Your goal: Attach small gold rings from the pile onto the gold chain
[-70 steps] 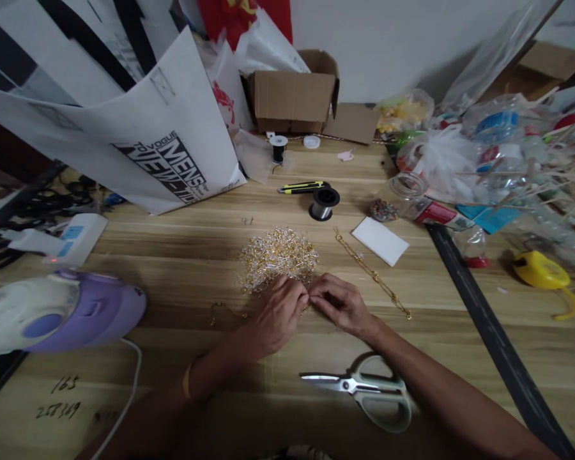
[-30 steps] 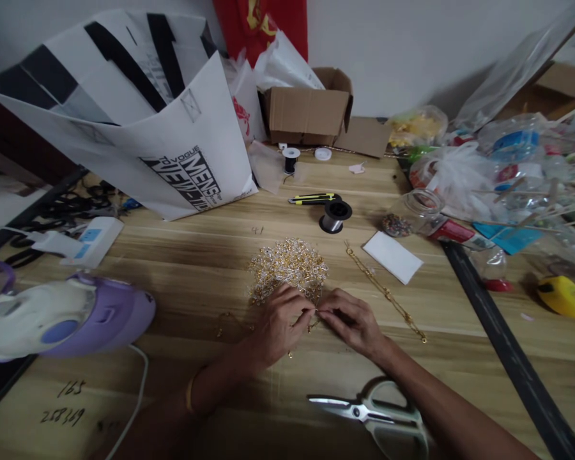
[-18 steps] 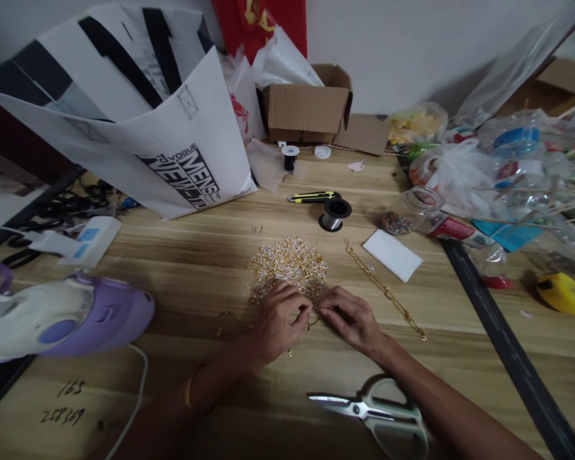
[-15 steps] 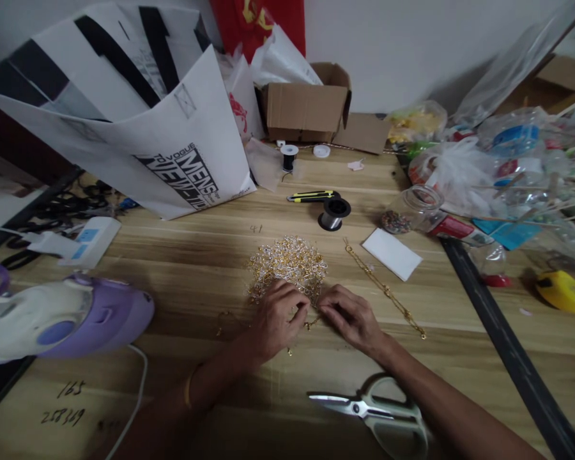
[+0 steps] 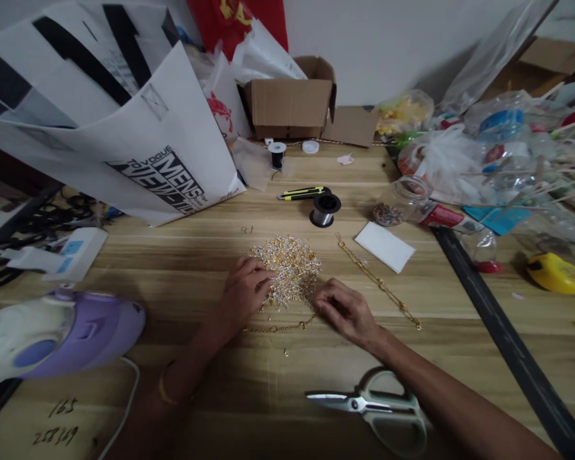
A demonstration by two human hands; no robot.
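A pile of small gold and silver pieces [image 5: 292, 268] lies on the wooden table. At its left edge is my left hand [image 5: 245, 287], its fingers bent and touching the pieces; whether it grips one is too small to tell. My right hand [image 5: 345, 310], right of the pile, pinches the end of a thin gold chain [image 5: 287, 328], which runs left along the table below the pile. A second gold chain [image 5: 378, 281] lies slanting to the right. One tiny gold piece [image 5: 286, 352] sits below the first chain.
Scissors [image 5: 364, 404] lie near my right forearm. Behind the pile are a wire spool [image 5: 324, 209], a yellow-black cutter [image 5: 301, 193], a white card [image 5: 384, 246] and a bead jar [image 5: 402, 201]. A purple-white device [image 5: 86, 329] stands left, a large paper bag [image 5: 172, 140] behind it.
My left hand has moved left and up, away from my right hand, to the pile's left edge. More of the chain now shows. The whole view has shifted slightly.
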